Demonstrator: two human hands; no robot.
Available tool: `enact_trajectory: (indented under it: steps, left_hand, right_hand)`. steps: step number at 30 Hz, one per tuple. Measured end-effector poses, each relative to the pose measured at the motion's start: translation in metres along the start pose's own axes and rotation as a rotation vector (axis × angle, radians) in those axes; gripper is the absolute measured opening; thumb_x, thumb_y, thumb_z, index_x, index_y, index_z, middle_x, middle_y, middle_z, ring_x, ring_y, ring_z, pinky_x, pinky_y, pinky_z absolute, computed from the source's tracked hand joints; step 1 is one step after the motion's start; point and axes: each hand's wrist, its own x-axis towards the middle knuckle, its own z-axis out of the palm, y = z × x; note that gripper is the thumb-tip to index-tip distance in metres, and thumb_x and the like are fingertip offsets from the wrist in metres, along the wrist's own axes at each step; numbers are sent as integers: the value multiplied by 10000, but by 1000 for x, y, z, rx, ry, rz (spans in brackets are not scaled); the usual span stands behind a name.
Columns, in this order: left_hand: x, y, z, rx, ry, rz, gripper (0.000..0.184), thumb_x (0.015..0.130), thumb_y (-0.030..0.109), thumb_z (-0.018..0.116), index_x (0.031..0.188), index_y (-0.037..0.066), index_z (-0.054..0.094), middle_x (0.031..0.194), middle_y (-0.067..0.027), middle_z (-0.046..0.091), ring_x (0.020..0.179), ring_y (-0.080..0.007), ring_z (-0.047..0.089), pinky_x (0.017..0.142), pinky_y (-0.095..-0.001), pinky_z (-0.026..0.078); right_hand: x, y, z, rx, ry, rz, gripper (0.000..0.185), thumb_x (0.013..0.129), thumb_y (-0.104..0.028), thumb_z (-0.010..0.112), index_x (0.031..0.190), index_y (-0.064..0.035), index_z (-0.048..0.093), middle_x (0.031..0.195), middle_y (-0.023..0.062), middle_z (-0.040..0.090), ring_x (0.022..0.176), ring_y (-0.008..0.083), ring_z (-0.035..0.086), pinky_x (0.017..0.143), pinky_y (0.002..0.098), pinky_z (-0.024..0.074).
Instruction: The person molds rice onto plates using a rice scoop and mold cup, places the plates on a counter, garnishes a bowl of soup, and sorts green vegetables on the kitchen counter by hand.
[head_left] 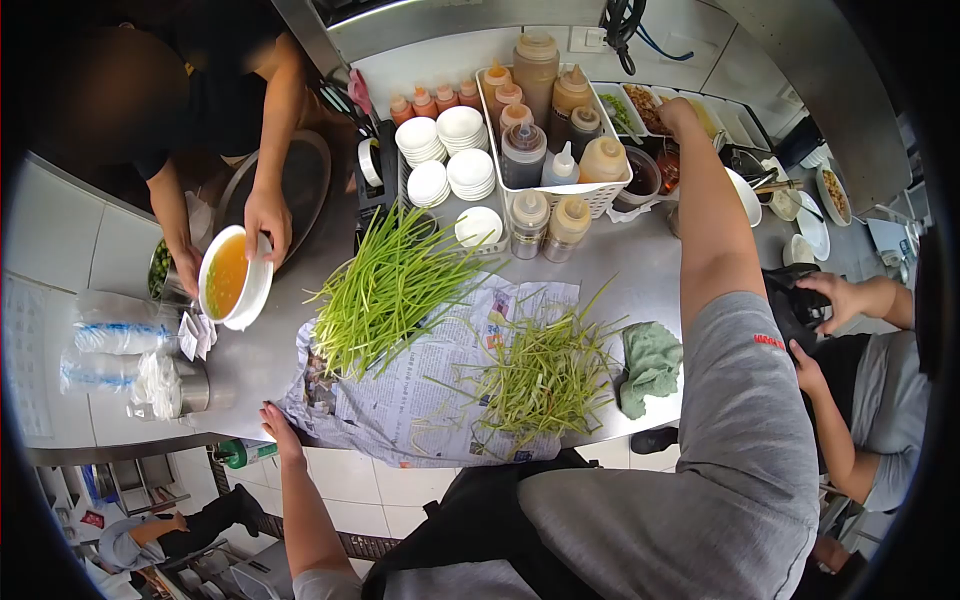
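Observation:
My left hand [280, 428] rests at the counter's front edge, fingers stretched out, beside a corner of the spread newspaper [385, 425]. On that paper lie a large bundle of green chives [390, 300] and a looser, messier heap of stalks and trimmings [545, 380]. My right hand [680, 118] reaches far across to the back, over the row of topping trays, next to one with brown chopped bits [645, 108]. Its fingers are mostly hidden, so I cannot make out whether they hold anything. A crumpled green cloth [650, 368] lies below my right arm.
A white basket [600, 195] of sauce bottles and stacks of small white dishes [462, 130] stand at the back. Across the counter, a person holds a bowl of orange soup [228, 275]. Another person's hands [835, 300] are at the right. Wrapped cups [120, 330] stand at left.

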Motion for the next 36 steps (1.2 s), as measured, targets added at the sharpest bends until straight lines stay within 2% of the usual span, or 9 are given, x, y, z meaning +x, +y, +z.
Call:
enact_trajectory:
  steps: [10, 13, 19, 20, 23, 25, 27, 33, 36]
  left_hand:
    - [4, -7, -1, -49, -11, 19, 747, 946, 629, 231, 1505, 145, 129, 1579, -45, -42, 1429, -275, -157, 1139, -428, -69]
    - [3, -7, -1, -61, -19, 30, 756, 942, 636, 235, 1504, 142, 128, 1579, -48, -43, 1427, -277, -161, 1139, -429, -72]
    - [-3, -5, -4, -133, -57, 71, 779, 933, 653, 237, 1503, 132, 132, 1578, -55, -41, 1424, -283, -171, 1137, -433, -82]
    - [-3, -7, -4, -145, -66, 85, 783, 931, 657, 232, 1502, 132, 133, 1577, -59, -43, 1424, -290, -169, 1137, -436, -84]
    - [-1, -11, -4, -176, -93, 104, 783, 930, 659, 227, 1502, 131, 135, 1576, -66, -44, 1425, -293, -167, 1137, -436, -83]
    - [4, -15, -3, -171, -100, 95, 768, 940, 641, 219, 1495, 114, 162, 1575, -86, -23, 1432, -299, -132, 1141, -421, -77]
    - [20, -32, 0, -78, -137, 173, 732, 950, 617, 207, 1493, 127, 179, 1570, -122, -17, 1437, -325, -82, 1130, -506, -52]
    - [-21, 1, -28, 142, -137, 180, 682, 933, 558, 376, 1473, 162, 249, 1559, -180, 11, 1439, -357, -14, 1050, -678, -7]
    - [-8, 4, -35, 228, -33, 328, 690, 908, 513, 468, 1456, 138, 280, 1556, -183, 43, 1433, -381, 20, 1074, -652, 29]
  right_hand:
    - [7, 12, -16, -362, -24, -124, 265, 809, -193, 571, 982, -43, 705, 1065, 201, 651, 982, 360, 634, 831, 397, 502]
    - [-3, 9, -28, -436, 67, -293, 224, 784, -107, 575, 954, -69, 715, 881, 175, 688, 822, 338, 657, 749, 384, 512]
    - [-74, -20, -74, 115, 162, -228, 191, 820, -123, 611, 971, -85, 723, 808, 147, 688, 653, 267, 639, 600, 393, 505]
    - [-113, -36, -96, 155, 118, -124, 224, 799, -193, 624, 971, -85, 718, 928, 189, 677, 835, 340, 659, 773, 382, 512]
    - [-163, -39, -114, 132, 81, -133, 202, 817, -193, 599, 918, -68, 721, 898, 204, 671, 821, 356, 652, 764, 399, 512]
    - [-188, -30, -119, -43, 116, -312, 259, 874, -201, 544, 853, 24, 672, 602, 166, 597, 421, 259, 534, 454, 381, 469]
    - [-204, -14, -115, -134, 205, -568, 262, 866, -194, 557, 813, 42, 660, 634, 179, 610, 510, 253, 581, 500, 392, 477]
    - [-358, -111, -157, 105, -143, -191, 181, 843, -97, 579, 940, -22, 712, 674, 89, 635, 600, 179, 575, 509, 365, 451]
    - [-386, -153, -152, 169, -228, -267, 203, 879, -118, 560, 1000, -25, 693, 572, 9, 517, 433, 104, 412, 379, 289, 298]
